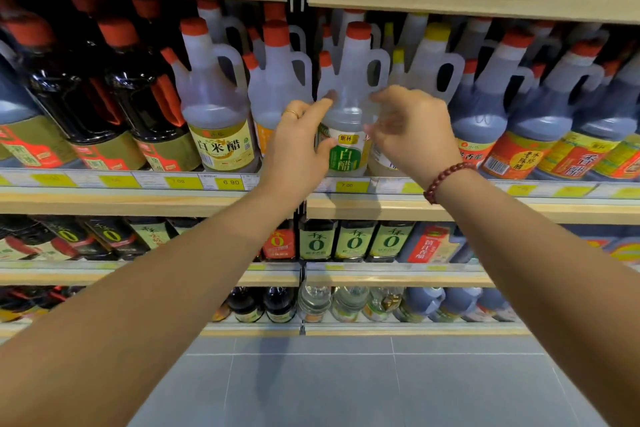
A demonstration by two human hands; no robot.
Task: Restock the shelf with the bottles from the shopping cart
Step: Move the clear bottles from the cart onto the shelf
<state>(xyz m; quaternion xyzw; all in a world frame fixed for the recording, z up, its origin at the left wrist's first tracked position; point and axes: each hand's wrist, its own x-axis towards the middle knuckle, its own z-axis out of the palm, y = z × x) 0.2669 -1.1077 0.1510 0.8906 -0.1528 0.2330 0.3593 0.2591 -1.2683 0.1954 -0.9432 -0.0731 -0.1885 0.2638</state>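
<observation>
A clear white-vinegar bottle [349, 121] with a red cap and a green label stands upright at the front edge of the wooden shelf [381, 208]. My left hand [298, 146], wearing a ring, grips its left side, thumb on the label. My right hand [412, 128], with a red bead bracelet at the wrist, touches its right side with spread fingers. Similar red-capped handled bottles stand directly left of it and behind it. The shopping cart is out of view.
Dark soy bottles [86, 90] fill the shelf's left part, dark vinegar jugs [540, 121] the right. Yellow price tags [228, 183] line the shelf edge. Two lower shelves hold smaller bottles [353, 243]. Grey tiled floor [363, 385] lies below.
</observation>
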